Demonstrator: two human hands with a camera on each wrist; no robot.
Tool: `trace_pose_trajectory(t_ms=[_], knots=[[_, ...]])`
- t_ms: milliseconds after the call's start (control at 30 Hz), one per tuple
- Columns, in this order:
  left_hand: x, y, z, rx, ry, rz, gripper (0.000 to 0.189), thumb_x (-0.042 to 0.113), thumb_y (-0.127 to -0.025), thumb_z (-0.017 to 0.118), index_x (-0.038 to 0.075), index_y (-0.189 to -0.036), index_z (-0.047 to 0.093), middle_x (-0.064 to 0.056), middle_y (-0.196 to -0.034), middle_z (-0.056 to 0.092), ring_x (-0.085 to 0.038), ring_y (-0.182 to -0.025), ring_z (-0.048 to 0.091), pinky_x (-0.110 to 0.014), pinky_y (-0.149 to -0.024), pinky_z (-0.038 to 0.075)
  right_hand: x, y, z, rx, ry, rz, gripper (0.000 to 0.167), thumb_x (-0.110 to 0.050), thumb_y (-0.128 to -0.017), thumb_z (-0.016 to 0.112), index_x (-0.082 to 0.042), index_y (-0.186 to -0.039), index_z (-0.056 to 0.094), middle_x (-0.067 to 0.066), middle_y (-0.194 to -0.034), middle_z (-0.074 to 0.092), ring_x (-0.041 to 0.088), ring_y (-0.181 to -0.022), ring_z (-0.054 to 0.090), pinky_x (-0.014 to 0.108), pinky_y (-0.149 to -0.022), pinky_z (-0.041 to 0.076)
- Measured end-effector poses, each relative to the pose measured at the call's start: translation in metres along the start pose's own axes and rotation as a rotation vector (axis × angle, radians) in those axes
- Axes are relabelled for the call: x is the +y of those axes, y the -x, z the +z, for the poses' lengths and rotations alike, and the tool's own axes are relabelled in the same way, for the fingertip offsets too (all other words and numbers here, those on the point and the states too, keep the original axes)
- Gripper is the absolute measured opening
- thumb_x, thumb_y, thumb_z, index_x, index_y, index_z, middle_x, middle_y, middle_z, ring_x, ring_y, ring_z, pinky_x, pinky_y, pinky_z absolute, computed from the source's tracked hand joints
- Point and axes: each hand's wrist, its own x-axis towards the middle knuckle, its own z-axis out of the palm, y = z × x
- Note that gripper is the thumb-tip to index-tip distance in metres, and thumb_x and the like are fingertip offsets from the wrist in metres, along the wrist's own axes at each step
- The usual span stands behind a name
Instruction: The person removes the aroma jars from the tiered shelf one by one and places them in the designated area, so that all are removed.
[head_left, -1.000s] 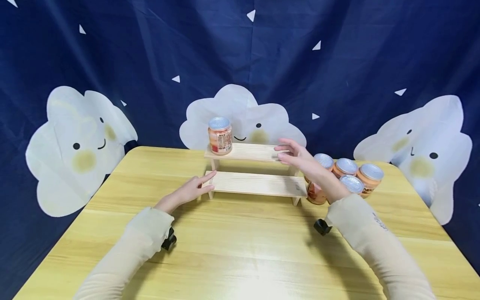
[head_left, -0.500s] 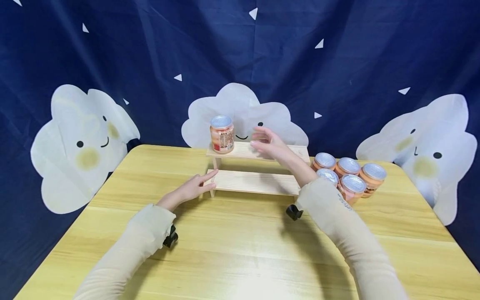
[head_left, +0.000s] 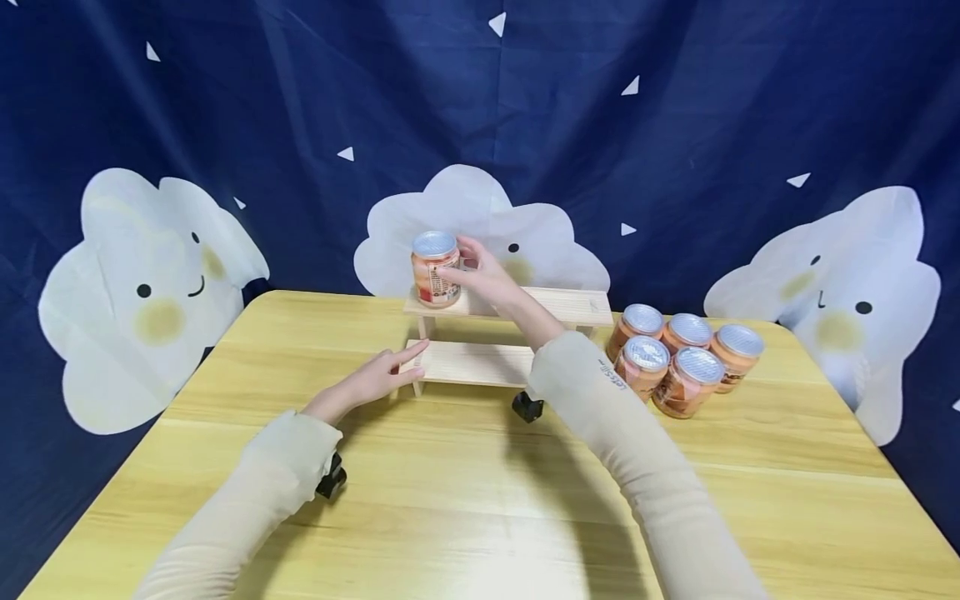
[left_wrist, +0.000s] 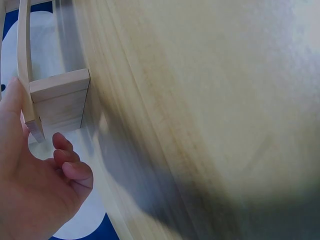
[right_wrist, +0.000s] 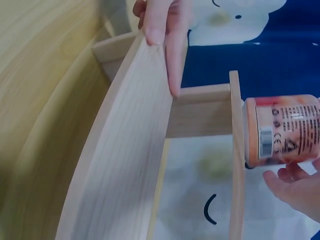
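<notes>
A squat jar (head_left: pixel 435 279) with an orange label and silvery lid stands upright at the left end of the upper shelf of a two-tier wooden rack (head_left: pixel 566 307). My right hand (head_left: pixel 487 275) is beside it, thumb in front and fingers toward the far side. In the right wrist view, the jar (right_wrist: pixel 285 131) lies above my right thumb (right_wrist: pixel 280 187), which shows apart from it; firm contact cannot be told. My left hand (head_left: pixel 371 379) pinches the left end of the lower shelf (right_wrist: pixel 122 150), thumb and forefinger on its board. That pinch also shows in the left wrist view, where several fingers (left_wrist: pixel 70 160) are bent.
Several matching jars (head_left: pixel 686 387) stand grouped on the wooden table (head_left: pixel 450 483), right of the rack. A dark blue curtain (head_left: pixel 420 92) with white clouds hangs behind the table. Black wrist cameras (head_left: pixel 527 407) hang below both sleeves.
My right hand has moved left along the upper shelf, from its right end to the jar, uncovering the grouped jars. My left hand has stayed at the lower shelf's left end.
</notes>
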Motion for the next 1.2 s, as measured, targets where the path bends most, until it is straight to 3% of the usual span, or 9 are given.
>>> trace_pose_trajectory(t_ms=[167,367,533,700,967,1200], knots=[[-0.001,0.000,0.000,0.001,-0.014,-0.013,0.058,0.029,-0.093,0.052,0.008,-0.143,0.030,-0.002,-0.064,0.033,-0.018,-0.062,0.031,-0.031,-0.058,0.029,0.000,-0.010,0.013,0.004,-0.019,-0.016,0.063,-0.018,-0.084,0.064,-0.010,-0.138,0.032,0.010,-0.129,0.047,0.022,-0.119,0.043,0.035,-0.099,0.034],[0.000,-0.002,0.000,0.002,-0.010,-0.006,0.058,0.029,-0.093,0.052,0.008,-0.143,0.029,-0.003,-0.064,0.033,-0.018,-0.061,0.031,-0.031,-0.057,0.030,0.005,-0.012,0.016,0.152,0.006,-0.034,0.065,-0.018,-0.081,0.069,-0.008,-0.136,0.036,0.011,-0.124,0.050,0.022,-0.110,0.048,0.033,-0.092,0.039],[0.000,-0.002,0.000,0.003,-0.014,-0.009,0.058,0.029,-0.093,0.052,0.008,-0.143,0.029,-0.003,-0.064,0.033,-0.018,-0.062,0.031,-0.031,-0.058,0.030,0.008,-0.001,0.008,0.219,-0.012,-0.055,0.060,-0.016,-0.079,0.071,-0.007,-0.131,0.042,0.011,-0.120,0.051,0.020,-0.103,0.048,0.032,-0.088,0.039],[-0.003,-0.001,0.000,-0.002,-0.011,-0.024,0.059,0.030,-0.093,0.052,0.009,-0.143,0.028,-0.005,-0.067,0.034,-0.019,-0.064,0.031,-0.031,-0.059,0.030,0.014,0.018,-0.013,0.239,-0.045,-0.068,0.056,-0.012,-0.080,0.069,-0.006,-0.128,0.044,0.013,-0.119,0.051,0.019,-0.100,0.048,0.033,-0.087,0.039],[-0.004,0.003,0.000,-0.001,-0.006,-0.027,0.059,0.031,-0.094,0.050,0.010,-0.144,0.027,-0.004,-0.065,0.033,-0.019,-0.066,0.033,-0.032,-0.061,0.032,0.013,0.055,-0.064,0.307,-0.037,-0.032,0.059,-0.010,-0.081,0.066,-0.004,-0.132,0.037,0.011,-0.120,0.045,0.016,-0.099,0.046,0.028,-0.086,0.038],[-0.003,0.000,0.002,0.008,-0.008,-0.004,0.058,0.028,-0.094,0.051,0.008,-0.143,0.028,-0.002,-0.063,0.031,-0.017,-0.061,0.031,-0.031,-0.059,0.031,0.009,0.096,-0.105,0.394,0.013,-0.088,0.055,-0.003,-0.083,0.063,0.002,-0.131,0.037,-0.006,-0.103,0.049,0.006,-0.087,0.046,0.017,-0.075,0.039]])
